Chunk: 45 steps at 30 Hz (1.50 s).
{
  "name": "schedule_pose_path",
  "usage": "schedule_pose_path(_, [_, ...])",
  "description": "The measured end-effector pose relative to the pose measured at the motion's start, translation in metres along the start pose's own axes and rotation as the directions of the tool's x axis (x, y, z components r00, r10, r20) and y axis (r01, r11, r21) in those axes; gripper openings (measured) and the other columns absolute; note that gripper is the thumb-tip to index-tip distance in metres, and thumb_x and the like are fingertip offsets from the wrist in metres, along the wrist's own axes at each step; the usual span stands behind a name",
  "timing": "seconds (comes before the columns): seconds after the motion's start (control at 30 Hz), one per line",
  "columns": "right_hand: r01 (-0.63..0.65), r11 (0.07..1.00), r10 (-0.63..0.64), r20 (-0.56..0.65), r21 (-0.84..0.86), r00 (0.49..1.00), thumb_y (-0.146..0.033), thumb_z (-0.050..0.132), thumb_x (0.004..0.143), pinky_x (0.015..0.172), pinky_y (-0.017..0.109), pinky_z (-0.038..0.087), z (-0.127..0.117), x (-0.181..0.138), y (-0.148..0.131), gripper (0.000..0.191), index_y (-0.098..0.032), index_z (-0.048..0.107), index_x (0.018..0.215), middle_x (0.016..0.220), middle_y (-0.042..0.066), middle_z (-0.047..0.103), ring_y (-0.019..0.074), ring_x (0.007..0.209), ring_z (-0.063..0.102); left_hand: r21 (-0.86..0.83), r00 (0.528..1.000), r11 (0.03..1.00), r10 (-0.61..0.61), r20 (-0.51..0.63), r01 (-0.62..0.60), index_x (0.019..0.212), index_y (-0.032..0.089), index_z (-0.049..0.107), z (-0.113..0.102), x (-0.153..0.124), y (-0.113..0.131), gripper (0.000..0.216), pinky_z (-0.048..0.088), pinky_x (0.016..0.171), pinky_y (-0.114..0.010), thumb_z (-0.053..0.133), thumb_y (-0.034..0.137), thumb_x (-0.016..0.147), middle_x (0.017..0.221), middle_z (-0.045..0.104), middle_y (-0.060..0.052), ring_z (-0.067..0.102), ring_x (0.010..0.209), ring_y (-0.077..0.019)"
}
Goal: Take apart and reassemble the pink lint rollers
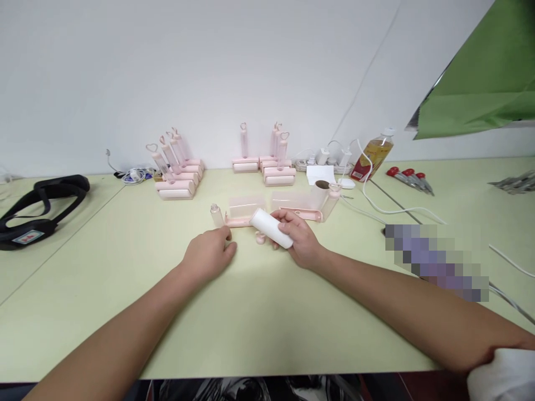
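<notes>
In my right hand [301, 240] is a white lint-roller refill roll [273, 229], tilted, with the thumb on top and fingers around it. My left hand [209, 252] rests on the table, its thumb and index finger apart and the other fingers mostly hidden. Just beyond it stands a short clear handle [216, 216]. A pink roller holder with a clear cover [246, 207] lies behind the roll. Close to the roll is a small pink cap [260, 238]. To the right lie another clear cover [292, 200] with its pink base [303, 214], a second clear handle [331, 201] and an upright roll [320, 189].
Assembled pink lint rollers stand in groups at the back left [174, 189] and back centre [279, 177]. A drink bottle [373, 156], white cables [401, 210] and red-capped pens [412, 179] are at the right. A black strapped headset [44, 209] lies far left. Green sheeting [480, 83] hangs upper right.
</notes>
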State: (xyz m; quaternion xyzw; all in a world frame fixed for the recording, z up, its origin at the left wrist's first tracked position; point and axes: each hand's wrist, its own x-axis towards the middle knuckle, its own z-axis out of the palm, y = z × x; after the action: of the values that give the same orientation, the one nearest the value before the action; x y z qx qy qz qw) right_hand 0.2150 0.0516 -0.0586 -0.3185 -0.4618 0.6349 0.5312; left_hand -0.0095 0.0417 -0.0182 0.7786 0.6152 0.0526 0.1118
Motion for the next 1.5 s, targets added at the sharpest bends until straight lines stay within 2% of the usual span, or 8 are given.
schedule_pose_path(0.1, [-0.006,1.0,0.006,-0.029,-0.006,1.0,-0.03,0.064,0.076,0.046,0.024,0.047,0.001,0.0,-0.001,0.026,-0.021,0.058,0.099,0.086,0.001,0.063,0.0124,0.057,0.061,-0.044,0.997,0.999,-0.004,-0.071,0.001,0.113,0.022,0.054,-0.004,-0.001,0.002,0.032,0.032,0.053,-0.029,0.04,0.036,0.088,0.073,0.066,-0.002,0.062,0.068,-0.0226])
schedule_pose_path(0.23, [-0.001,1.0,-0.001,-0.074,-0.017,0.997,-0.03,0.065,0.073,0.047,0.025,0.047,0.002,0.001,-0.001,0.027,-0.021,0.059,0.098,0.087,0.0,0.06,0.0119,0.058,0.06,-0.021,0.998,0.998,-0.06,-0.037,0.059,0.147,0.022,0.026,-0.003,0.0,-0.001,0.065,0.033,0.051,-0.029,0.041,0.045,0.088,0.073,0.067,-0.003,0.063,0.066,-0.0253])
schedule_pose_path(0.5, [0.007,1.0,-0.01,-0.156,-0.015,0.988,-0.031,0.064,0.073,0.047,0.027,0.047,0.003,0.001,-0.004,0.029,-0.022,0.056,0.099,0.091,0.001,0.06,0.0131,0.059,0.059,0.031,0.997,0.998,-0.05,0.054,0.048,0.153,0.025,0.014,0.009,0.01,0.0,0.073,0.039,0.056,-0.031,0.038,0.049,0.089,0.079,0.068,-0.007,0.064,0.069,-0.028])
schedule_pose_path(0.73, [0.005,0.999,-0.01,-0.145,-0.036,0.989,-0.032,0.063,0.074,0.048,0.028,0.047,0.003,0.002,-0.005,0.028,-0.022,0.056,0.099,0.086,0.001,0.059,0.0137,0.059,0.059,0.004,0.999,1.0,-0.023,0.045,0.023,0.121,0.022,0.051,0.009,0.017,-0.002,0.044,0.038,0.057,-0.031,0.04,0.049,0.089,0.085,0.069,-0.008,0.064,0.074,-0.027])
schedule_pose_path(0.9, [0.0,1.0,-0.003,-0.146,-0.02,0.989,-0.031,0.064,0.072,0.047,0.028,0.047,0.003,0.002,-0.005,0.029,-0.021,0.056,0.098,0.087,0.0,0.059,0.0142,0.059,0.06,-0.057,1.0,0.998,0.019,-0.018,-0.02,0.102,0.025,0.053,0.007,0.012,-0.009,0.021,0.032,0.053,-0.029,0.039,0.037,0.091,0.08,0.069,-0.003,0.062,0.068,-0.0227])
schedule_pose_path(1.2, [0.027,0.999,-0.03,-0.158,-0.022,0.987,-0.032,0.065,0.072,0.047,0.028,0.047,0.002,0.001,-0.003,0.029,-0.022,0.056,0.097,0.089,-0.001,0.057,0.0129,0.058,0.059,-0.241,0.984,0.97,-0.073,-0.164,0.032,0.087,0.023,0.056,-0.004,0.012,-0.016,0.025,0.036,0.056,-0.027,0.043,0.044,0.091,0.076,0.067,-0.002,0.061,0.067,-0.0199])
schedule_pose_path(1.37, [0.021,1.0,-0.023,-0.225,-0.009,0.974,-0.031,0.063,0.074,0.046,0.028,0.047,0.0,0.003,-0.005,0.025,-0.022,0.055,0.096,0.084,-0.001,0.059,0.0145,0.06,0.06,-0.501,0.962,0.864,-0.084,-0.26,-0.06,0.081,0.021,0.057,-0.013,0.003,-0.012,0.03,0.042,0.059,-0.027,0.044,0.047,0.09,0.069,0.063,0.002,0.058,0.058,-0.0141])
schedule_pose_path(1.5, [-0.009,1.0,0.013,-0.248,0.016,0.969,-0.032,0.063,0.073,0.045,0.029,0.047,-0.001,0.005,-0.005,0.026,-0.021,0.055,0.095,0.082,-0.001,0.06,0.0152,0.059,0.06,-0.721,0.954,0.651,0.017,-0.3,-0.238,0.066,0.019,0.051,-0.027,-0.008,-0.007,0.03,0.043,0.056,-0.025,0.052,0.041,0.086,0.063,0.057,0.001,0.053,0.056,-0.0119])
